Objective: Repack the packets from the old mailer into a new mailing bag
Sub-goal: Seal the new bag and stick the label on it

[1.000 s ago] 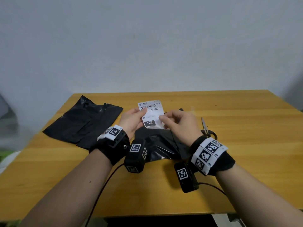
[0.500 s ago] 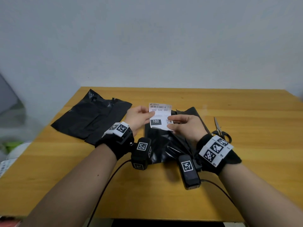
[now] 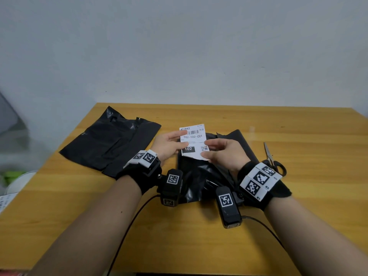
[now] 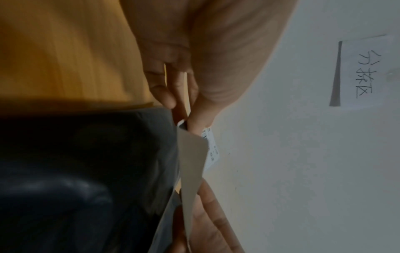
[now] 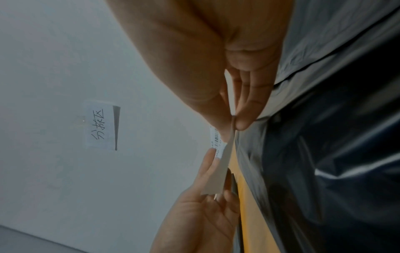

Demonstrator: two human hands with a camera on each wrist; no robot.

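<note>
A white shipping label [image 3: 193,140] with a barcode, "102-102-C01" and a black "102" box is held up above a black mailing bag [image 3: 201,176] lying at the table's middle. My left hand [image 3: 169,144] pinches the label's left edge and my right hand [image 3: 223,152] pinches its right edge. In the wrist views the label [image 4: 192,171] [image 5: 220,164] shows edge-on, gripped between thumb and fingers. A second black mailer [image 3: 111,142] lies flat and crumpled at the left of the table. No packets are visible.
Scissors [image 3: 272,160] lie on the wooden table [image 3: 298,196] to the right of my right wrist. A paper sign [image 4: 368,71] with handwriting hangs on the white wall. Cables trail from both wrist cameras toward the near table edge.
The label stays pinched in both hands and has lifted slightly. The camera view has shifted, so the table and bags sit further right in the picture.
</note>
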